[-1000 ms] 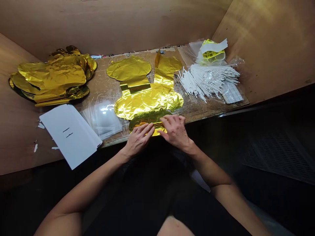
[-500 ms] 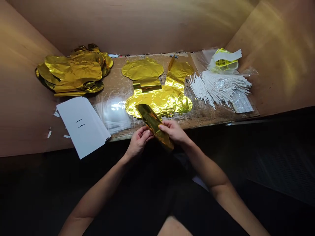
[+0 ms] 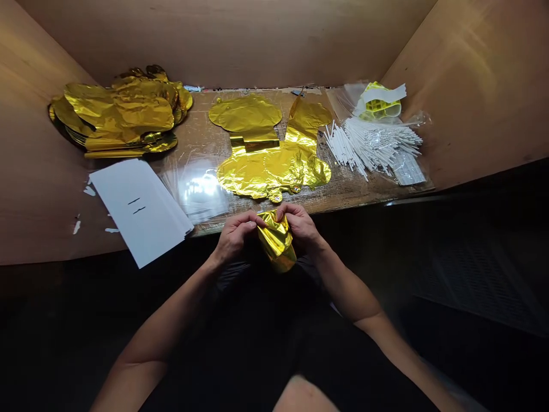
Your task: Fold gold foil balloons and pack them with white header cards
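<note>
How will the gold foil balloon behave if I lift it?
The gold foil balloon will likely feel light and floppy, since it lies flat and creased. It probably bends easily, like the foil folded between the left hand and right hand.

**No legible text in view**

Two short dark marks on the stack of white card [image 3: 139, 212], at eight o'clock, cannot be read as letters or numbers. The white paper strip [image 3: 383, 93] on the yellow plastic piece [image 3: 377, 109], at one o'clock, shows no readable print, and neither does the gold foil piece [image 3: 277, 240] at six o'clock.
</note>
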A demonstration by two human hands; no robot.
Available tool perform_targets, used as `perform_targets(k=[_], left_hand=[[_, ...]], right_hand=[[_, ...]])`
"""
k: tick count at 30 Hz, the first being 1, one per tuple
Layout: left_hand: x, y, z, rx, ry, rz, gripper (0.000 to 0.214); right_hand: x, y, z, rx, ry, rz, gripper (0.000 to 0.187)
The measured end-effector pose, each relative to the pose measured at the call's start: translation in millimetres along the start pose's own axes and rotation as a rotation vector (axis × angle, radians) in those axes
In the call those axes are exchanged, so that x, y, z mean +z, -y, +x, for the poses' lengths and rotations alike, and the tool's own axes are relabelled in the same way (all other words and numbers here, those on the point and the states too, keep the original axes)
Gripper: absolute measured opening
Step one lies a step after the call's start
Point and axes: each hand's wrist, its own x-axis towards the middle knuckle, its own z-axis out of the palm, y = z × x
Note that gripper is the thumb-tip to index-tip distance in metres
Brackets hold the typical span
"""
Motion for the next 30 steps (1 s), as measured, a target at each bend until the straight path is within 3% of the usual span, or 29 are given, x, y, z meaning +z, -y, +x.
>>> perform_targets(k=[3, 6, 8, 10, 13, 16, 20, 23, 25, 27, 30], left_hand=[[1.0, 5.4, -6.6, 0.035, 0.040, 0.017, 0.026], [4.8, 11.9, -11.9, 0.083, -0.029, -0.028, 0.047], [7.6, 16.3, -14.7, 0.052, -0.076, -0.114, 0.062], [9.7, 20.2, -18.6, -0.031, -0.023, -0.187, 0.067], [9.3, 23.7, -28.4, -0.064, 0.048, -0.206, 0.052], [2.0, 25.9, -38.7, 0.011, -0.052, -0.128, 0.028], [-13.0, 26.2, -41.3, 0.260, -0.075, 0.179, 0.013], [-20.8, 12.1, -49.3, 0.447, 0.035, 0.438, 0.013], [-21.6, -9.7, -71.8, 0.505, 0.012, 0.575, 0.016], [-17.0, -36.8, -109.5, 0.552, -0.064, 0.678, 0.027], [-9.2, -66.9, -164.1, 0.645, 0.154, 0.695, 0.027]], right_hand=[[2.1, -0.2, -8.7, 0.018, 0.036, 0.007, 0.027], [3.8, 1.3, -20.2, 0.061, 0.185, -0.084, 0.047], [7.1, 1.3, -26.6, 0.039, 0.192, -0.126, 0.045], [10.9, 0.2, -30.8, 0.002, 0.147, -0.130, 0.042], [11.8, -3.1, -33.9, -0.003, 0.181, -0.133, 0.039], [3.6, -3.0, -34.5, -0.019, 0.233, -0.217, 0.019], [-4.2, 12.6, -27.4, -0.040, 0.340, -0.497, 0.018], [6.9, 30.6, -16.6, -0.087, 0.541, -0.652, 0.020], [17.9, 40.9, -10.6, -0.122, 0.646, -0.733, 0.018], [24.9, 47.7, -7.1, -0.178, 0.617, -0.756, 0.021], [24.2, 46.9, -5.5, -0.173, 0.502, -0.625, 0.020]])
